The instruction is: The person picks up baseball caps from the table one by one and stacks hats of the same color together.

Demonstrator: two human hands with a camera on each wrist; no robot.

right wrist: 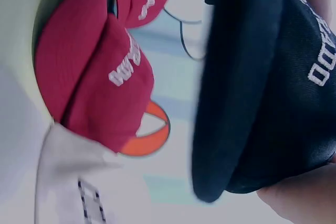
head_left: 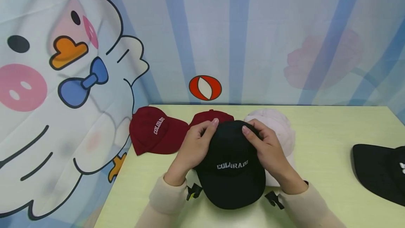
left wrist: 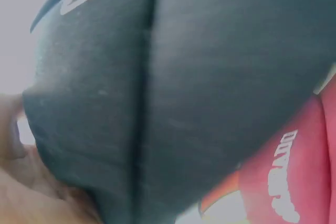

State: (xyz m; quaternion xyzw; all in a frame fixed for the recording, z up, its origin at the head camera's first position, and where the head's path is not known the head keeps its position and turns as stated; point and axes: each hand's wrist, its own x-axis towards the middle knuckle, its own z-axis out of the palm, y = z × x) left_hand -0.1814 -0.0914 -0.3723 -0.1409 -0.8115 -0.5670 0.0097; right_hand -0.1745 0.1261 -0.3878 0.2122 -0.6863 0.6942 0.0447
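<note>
A black baseball cap [head_left: 231,182] with white COLORADO lettering is held up over the near middle of the table, its brim toward me. My left hand [head_left: 197,143] grips the left side of its crown, thumb on top. On the crown's right side my right hand [head_left: 269,145] holds it the same way, thumb on the front. The fingers behind the cap are hidden. In the left wrist view the black cap [left wrist: 210,66] fills most of the picture. The right wrist view shows its brim [right wrist: 236,87] close up.
Behind the held cap, a red cap [head_left: 158,129] stands at the back left, with a second red cap [head_left: 212,115] partly covered beside it. A pale pink-white cap [head_left: 284,129] sits behind my right hand. Another black cap [head_left: 376,171] lies at the right edge. A printed curtain [head_left: 269,45] hangs behind the table.
</note>
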